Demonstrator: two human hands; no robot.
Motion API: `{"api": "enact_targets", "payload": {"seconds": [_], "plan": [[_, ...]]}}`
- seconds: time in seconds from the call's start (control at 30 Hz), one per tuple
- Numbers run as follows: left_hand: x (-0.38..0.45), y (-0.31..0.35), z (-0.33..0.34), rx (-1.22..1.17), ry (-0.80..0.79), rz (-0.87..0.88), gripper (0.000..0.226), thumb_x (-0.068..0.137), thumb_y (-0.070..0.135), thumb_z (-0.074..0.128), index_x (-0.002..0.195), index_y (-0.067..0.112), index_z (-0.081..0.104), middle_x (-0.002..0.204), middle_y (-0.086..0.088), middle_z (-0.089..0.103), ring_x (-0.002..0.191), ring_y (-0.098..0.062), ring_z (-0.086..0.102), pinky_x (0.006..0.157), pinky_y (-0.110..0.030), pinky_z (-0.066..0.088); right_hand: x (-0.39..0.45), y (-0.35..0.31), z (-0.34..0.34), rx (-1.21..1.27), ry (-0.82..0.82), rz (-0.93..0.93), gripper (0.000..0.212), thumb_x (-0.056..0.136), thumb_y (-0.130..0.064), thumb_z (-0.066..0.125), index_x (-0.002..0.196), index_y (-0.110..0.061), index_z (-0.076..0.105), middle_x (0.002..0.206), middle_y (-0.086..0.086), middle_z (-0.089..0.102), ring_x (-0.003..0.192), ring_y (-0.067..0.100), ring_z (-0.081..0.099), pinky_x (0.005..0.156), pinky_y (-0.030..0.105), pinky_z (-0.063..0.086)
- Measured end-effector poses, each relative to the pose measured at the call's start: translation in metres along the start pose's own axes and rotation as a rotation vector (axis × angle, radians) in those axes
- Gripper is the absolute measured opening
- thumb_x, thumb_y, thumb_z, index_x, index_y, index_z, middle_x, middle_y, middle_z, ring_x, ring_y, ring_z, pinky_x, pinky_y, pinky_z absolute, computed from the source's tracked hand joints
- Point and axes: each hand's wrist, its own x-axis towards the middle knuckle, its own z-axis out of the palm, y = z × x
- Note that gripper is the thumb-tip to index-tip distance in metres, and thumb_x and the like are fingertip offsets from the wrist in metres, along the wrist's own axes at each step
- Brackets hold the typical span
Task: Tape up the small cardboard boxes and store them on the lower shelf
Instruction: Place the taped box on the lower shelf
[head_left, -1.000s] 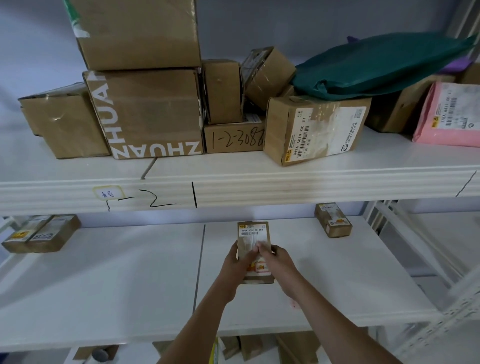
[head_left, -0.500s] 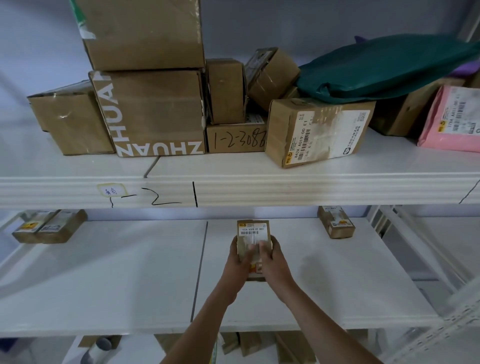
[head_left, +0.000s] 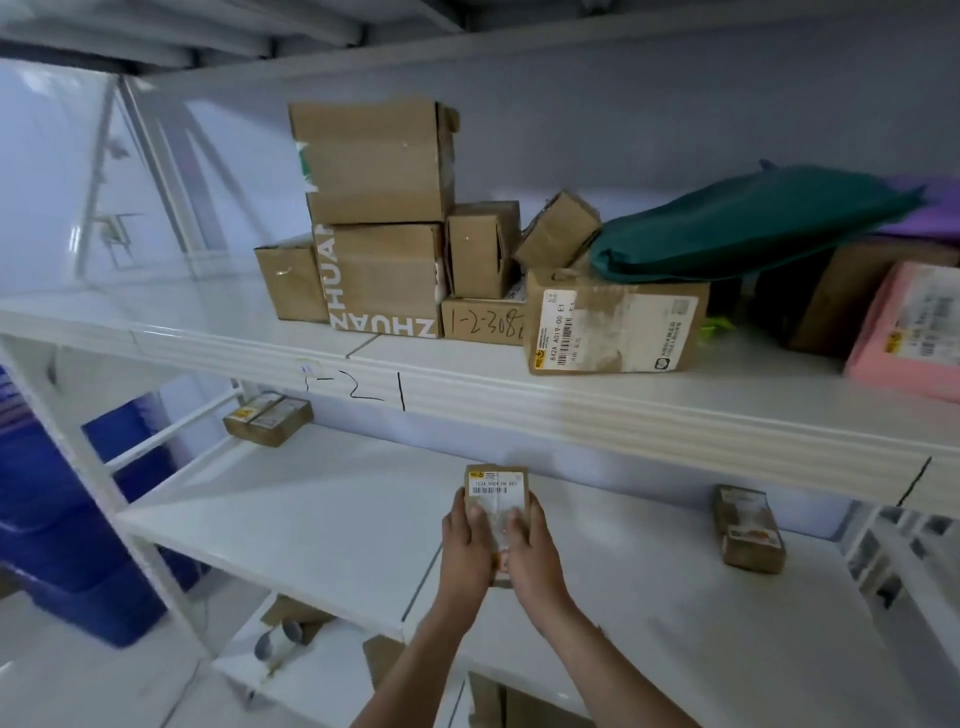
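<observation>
A small cardboard box (head_left: 496, 483) with a barcode label lies on the lower white shelf (head_left: 322, 525), near its middle. My left hand (head_left: 465, 545) grips its left side and my right hand (head_left: 530, 553) grips its right side, thumbs lying on the taped top. Another small box (head_left: 748, 527) lies on the same shelf to the right. A further pair of small boxes (head_left: 267, 418) sits at the shelf's back left.
The upper shelf (head_left: 571, 410) carries several bigger cartons (head_left: 382, 280), a labelled box (head_left: 615, 322), a green bag (head_left: 748, 228) and a pink parcel (head_left: 906, 332). A tape roll (head_left: 278, 642) lies below left. A blue bin (head_left: 62, 519) stands left of the rack.
The view has swung left and up, showing the rack's left end and the blue bin. Both hands stay on the small box, which has barely shifted on the shelf.
</observation>
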Motion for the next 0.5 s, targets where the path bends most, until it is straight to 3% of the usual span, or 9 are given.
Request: {"api": "enact_targets", "payload": {"seconds": [0.07, 0.2, 0.33, 0.43, 0.5], "plan": [[-0.011, 0.007, -0.006, -0.014, 0.036, -0.020, 0.041, 0.108, 0.044, 0.029, 0.143, 0.029, 0.045, 0.135, -0.006, 0.059, 0.118, -0.031, 0.063, 0.095, -0.060, 0.052, -0.008, -0.005, 0.002, 0.003, -0.049, 0.012, 0.033, 0.109, -0.029, 0.042, 0.141, -0.039, 0.045, 0.127, -0.009, 0.064, 0.104, 0.005, 0.067, 0.064, 0.021, 0.058], [-0.026, 0.014, -0.022, -0.062, 0.074, -0.072, 0.040, 0.108, 0.047, 0.030, 0.146, 0.035, 0.039, 0.128, 0.001, 0.065, 0.106, -0.024, 0.070, 0.088, -0.054, 0.058, -0.018, -0.013, 0.010, -0.049, -0.106, 0.023, 0.047, 0.107, -0.034, 0.043, 0.153, -0.032, 0.036, 0.139, -0.002, 0.059, 0.118, 0.018, 0.063, 0.098, 0.043, 0.055], [-0.035, 0.022, -0.037, -0.119, 0.108, -0.096, 0.040, 0.108, 0.046, 0.030, 0.147, 0.036, 0.034, 0.131, -0.002, 0.063, 0.105, -0.023, 0.070, 0.080, -0.051, 0.062, -0.026, -0.024, 0.022, -0.046, -0.159, 0.008, 0.045, 0.107, -0.032, 0.041, 0.152, -0.030, 0.038, 0.136, 0.002, 0.061, 0.117, 0.023, 0.064, 0.099, 0.047, 0.054], [-0.042, 0.024, -0.050, -0.126, 0.161, -0.070, 0.036, 0.109, 0.042, 0.032, 0.142, 0.033, 0.042, 0.133, -0.005, 0.061, 0.108, -0.025, 0.069, 0.080, -0.053, 0.061, -0.033, -0.025, 0.036, -0.045, -0.180, -0.003, 0.043, 0.107, -0.030, 0.041, 0.150, -0.029, 0.040, 0.135, 0.004, 0.063, 0.115, 0.024, 0.064, 0.098, 0.047, 0.054], [-0.044, 0.023, -0.060, -0.086, 0.221, -0.073, 0.038, 0.108, 0.040, 0.034, 0.145, 0.031, 0.041, 0.142, -0.008, 0.047, 0.118, -0.027, 0.060, 0.084, -0.052, 0.060, -0.038, -0.024, 0.046, -0.037, -0.205, 0.005, 0.044, 0.107, -0.030, 0.041, 0.151, -0.028, 0.039, 0.135, 0.004, 0.062, 0.116, 0.024, 0.064, 0.098, 0.048, 0.055]]}}
